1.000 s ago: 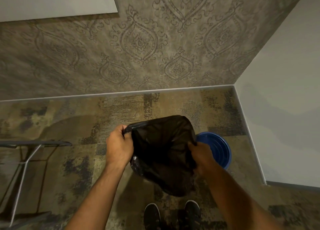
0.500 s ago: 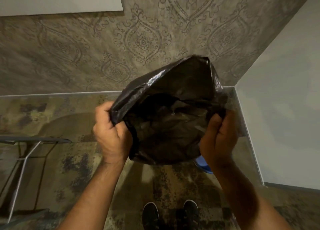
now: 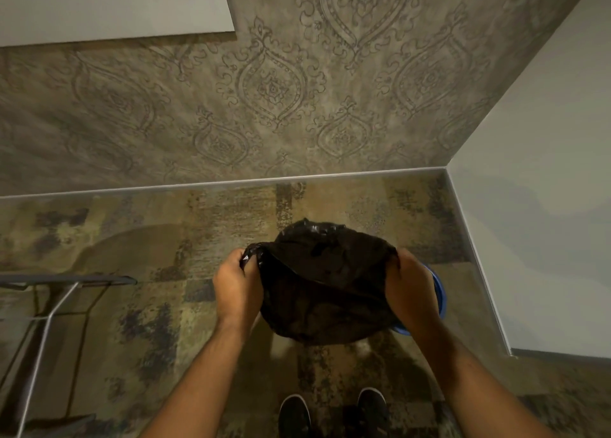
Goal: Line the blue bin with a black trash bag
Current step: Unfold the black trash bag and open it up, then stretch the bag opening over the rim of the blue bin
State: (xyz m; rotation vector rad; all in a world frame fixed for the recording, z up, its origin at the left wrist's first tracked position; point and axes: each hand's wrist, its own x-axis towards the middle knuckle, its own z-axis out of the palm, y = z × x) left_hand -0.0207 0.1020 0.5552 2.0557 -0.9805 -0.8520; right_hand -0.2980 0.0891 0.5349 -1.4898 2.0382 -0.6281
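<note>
Left hand (image 3: 236,285): fingers curled tight, pinching a gathered bunch of the black trash bag (image 3: 325,289) rim at the bag's 9 o'clock edge. Right hand (image 3: 408,289): fingers wrapped over the rim at the bag's 3 o'clock edge; fingertips hidden inside the plastic, so exact pinch cannot be told, but the film is clearly gripped.

The two grips sit on opposite sides of the mouth. Judged reason: pulling apart keeps the opening stretched wide so it can go over a round rim. The far lip at 12 o'clock stands puffed up; the near lip sags in a taut fold between the hands. Body of the bag hangs slack below, toward 6 o'clock.

Blue bin (image 3: 439,292): mostly hidden under the bag and the right hand. Only an arc of blue rim shows from 3 to 5 o'clock of the bag. Bag appears over the bin but offset to its 9 o'clock side; whether plastic touches the rim cannot be told. Judgement: lining not yet done; the mouth needs centring.

Surface: patterned carpet floor (image 3: 198,239), mottled tan and dark. Bin stands near a room corner. Damask wallpaper wall (image 3: 281,90) at 12 o'clock, plain pale wall (image 3: 545,206) at 3 o'clock. Metal-framed stand (image 3: 49,305) at 9 o'clock, well apart. Person's dark shoes (image 3: 330,411) at 6 o'clock.
</note>
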